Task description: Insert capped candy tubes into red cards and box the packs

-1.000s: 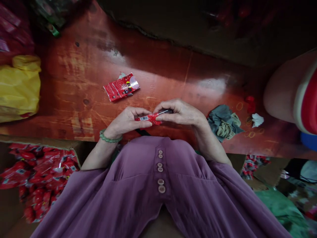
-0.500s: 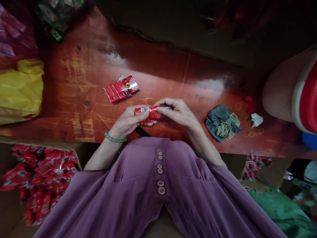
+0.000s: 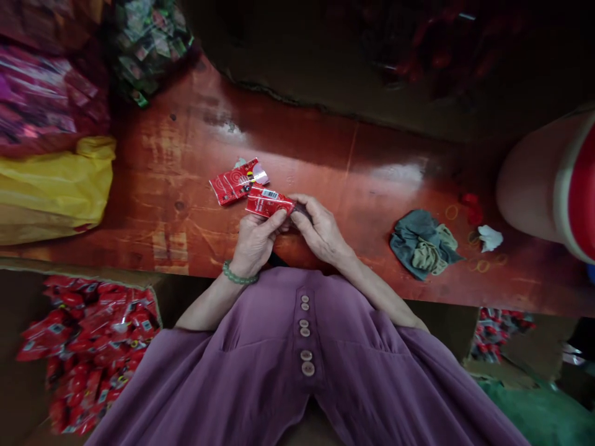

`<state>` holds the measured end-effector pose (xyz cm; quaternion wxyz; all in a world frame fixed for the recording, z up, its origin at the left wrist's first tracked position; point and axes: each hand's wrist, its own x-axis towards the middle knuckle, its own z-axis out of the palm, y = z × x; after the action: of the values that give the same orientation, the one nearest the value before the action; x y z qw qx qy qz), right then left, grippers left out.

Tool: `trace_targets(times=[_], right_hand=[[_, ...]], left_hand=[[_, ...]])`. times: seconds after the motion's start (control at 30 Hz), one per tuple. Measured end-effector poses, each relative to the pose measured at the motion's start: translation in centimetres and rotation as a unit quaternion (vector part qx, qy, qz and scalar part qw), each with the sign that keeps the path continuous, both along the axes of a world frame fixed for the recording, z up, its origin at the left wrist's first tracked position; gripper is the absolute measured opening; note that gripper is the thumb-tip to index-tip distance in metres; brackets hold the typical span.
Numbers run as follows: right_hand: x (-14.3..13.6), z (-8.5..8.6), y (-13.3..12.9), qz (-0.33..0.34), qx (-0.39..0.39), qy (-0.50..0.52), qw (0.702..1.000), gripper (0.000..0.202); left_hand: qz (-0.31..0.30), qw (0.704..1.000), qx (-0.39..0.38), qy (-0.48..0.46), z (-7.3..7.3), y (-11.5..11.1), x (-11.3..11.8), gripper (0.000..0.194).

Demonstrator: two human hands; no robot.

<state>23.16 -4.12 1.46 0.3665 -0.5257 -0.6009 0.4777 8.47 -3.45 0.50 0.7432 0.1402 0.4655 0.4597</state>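
Observation:
A red packet (image 3: 268, 202) with a barcode label is held up over the table. My left hand (image 3: 255, 240), with a green bead bracelet at the wrist, pinches its lower side between thumb and fingers. Fingers of my right hand (image 3: 321, 228) are closed at the packet's right end, where a small dark part shows between them. Just beyond the packet, several flat red printed cards (image 3: 237, 181) lie overlapping on the orange-red table (image 3: 297, 148).
Right of my hands lies a crumpled grey-green cloth (image 3: 423, 243), with rubber bands and a white scrap (image 3: 489, 238) beside it. A large tub (image 3: 530, 176) stands far right. Yellow bag (image 3: 56, 189) at left; box of red packets (image 3: 97, 347) below the table's edge.
The packet has tilted, its left end now raised toward the cards. My left hand has shifted under it, and my right hand has closed in at its right end. The whole view has shifted slightly.

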Motion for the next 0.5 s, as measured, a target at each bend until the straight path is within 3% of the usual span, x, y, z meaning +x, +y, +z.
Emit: trace_targets(times=[0.1,0.27,0.37,0.5], right_hand=[[1.3,0.5,-0.3,0.055,-0.060,0.027,0.996,0.045],[2.4,-0.2,-0.8,0.009,-0.150,0.140,0.979,0.037],[1.8,-0.6,-0.9,-0.020,-0.146,0.160,0.976,0.032],[0.8,-0.6,-1.0,-0.044,-0.072,0.155,0.984,0.025]], left_hand=[[-0.008,1.000,0.026,0.014,-0.2,0.2,-0.4,0.029],[-0.018,0.995,0.087,0.042,-0.2,0.0,-0.2,0.026],[0.017,0.995,0.089,0.027,0.1,0.2,0.3,0.032],[0.057,0.996,0.075,0.011,0.6,0.4,1.1,0.034]])
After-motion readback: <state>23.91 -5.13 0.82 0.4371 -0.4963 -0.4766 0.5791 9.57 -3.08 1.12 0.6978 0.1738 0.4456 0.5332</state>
